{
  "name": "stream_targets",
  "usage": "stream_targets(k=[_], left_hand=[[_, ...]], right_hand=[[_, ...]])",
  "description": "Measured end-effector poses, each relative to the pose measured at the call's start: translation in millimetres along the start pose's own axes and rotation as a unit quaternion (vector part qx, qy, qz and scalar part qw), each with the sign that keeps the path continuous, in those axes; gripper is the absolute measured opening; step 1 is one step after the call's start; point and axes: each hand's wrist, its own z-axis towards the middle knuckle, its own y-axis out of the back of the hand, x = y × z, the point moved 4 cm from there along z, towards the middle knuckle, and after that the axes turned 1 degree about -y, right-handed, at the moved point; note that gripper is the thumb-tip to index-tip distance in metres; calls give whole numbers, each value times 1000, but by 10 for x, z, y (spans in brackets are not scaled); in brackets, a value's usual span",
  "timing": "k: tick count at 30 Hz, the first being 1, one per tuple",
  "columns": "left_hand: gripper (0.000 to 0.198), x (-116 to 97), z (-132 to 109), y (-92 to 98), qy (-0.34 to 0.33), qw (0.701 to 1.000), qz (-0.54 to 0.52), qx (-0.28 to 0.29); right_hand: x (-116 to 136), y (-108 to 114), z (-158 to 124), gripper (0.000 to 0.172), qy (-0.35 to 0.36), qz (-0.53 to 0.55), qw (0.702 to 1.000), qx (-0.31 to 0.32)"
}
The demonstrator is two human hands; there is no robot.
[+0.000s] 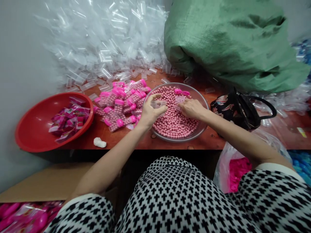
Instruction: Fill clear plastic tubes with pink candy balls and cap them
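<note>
A metal bowl [203,124] full of small pink balls [173,123] sits on the brown table. My left hand [150,111] hovers over the bowl's left side, its fingers closed around a clear plastic tube [158,104]. My right hand [191,108] rests on the balls in the middle, fingers curled, pressing another clear tube [179,100] into them. Two pink caps [181,92] lie at the bowl's far rim. Filled tubes with pink caps [121,106] are heaped just left of the bowl.
A red basin [31,129] with pink wrapped packets stands at the left. Empty clear tubes [109,48] are piled against the wall. A green sack [230,42] lies at the back right, a black handbag [238,108] beside the bowl, and a bag of pink caps [236,170] below the table edge.
</note>
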Motion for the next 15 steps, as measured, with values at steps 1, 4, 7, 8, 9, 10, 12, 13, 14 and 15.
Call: stream_targets(k=[1, 4, 7, 8, 9, 10, 12, 13, 14, 15], left_hand=[[63, 3, 0, -2, 3, 1000, -9, -5], [69, 9, -30, -41, 21, 998, -55, -16], [73, 13, -101, -172, 42, 991, -126, -9], [73, 12, -126, -226, 45, 987, -153, -9], [74, 8, -149, -277, 43, 983, -180, -12], [75, 3, -167, -322, 36, 979, -202, -16], [82, -10, -189, -380, 15, 973, -230, -24], [87, -16, -194, -393, 4, 972, -233, -24], [91, -22, -197, -394, -8, 973, -231, -21], [94, -29, -200, -383, -20, 975, -223, -19]], right_hand=[[-41, -1, -5, 32, -15, 30, 999, -13], [-166, 10, -64, 38, -41, 193, 975, -98], [-138, 46, -185, 45, -26, 348, 906, -238], [-82, 54, -230, 47, -15, 366, 887, -281], [-7, 59, -270, 48, -1, 368, 875, -313], [79, 59, -301, 49, 17, 359, 871, -334], [234, 52, -341, 52, 57, 331, 876, -347], [285, 47, -351, 53, 76, 318, 881, -342], [313, 43, -358, 55, 94, 308, 886, -333], [319, 43, -365, 57, 112, 300, 891, -322]])
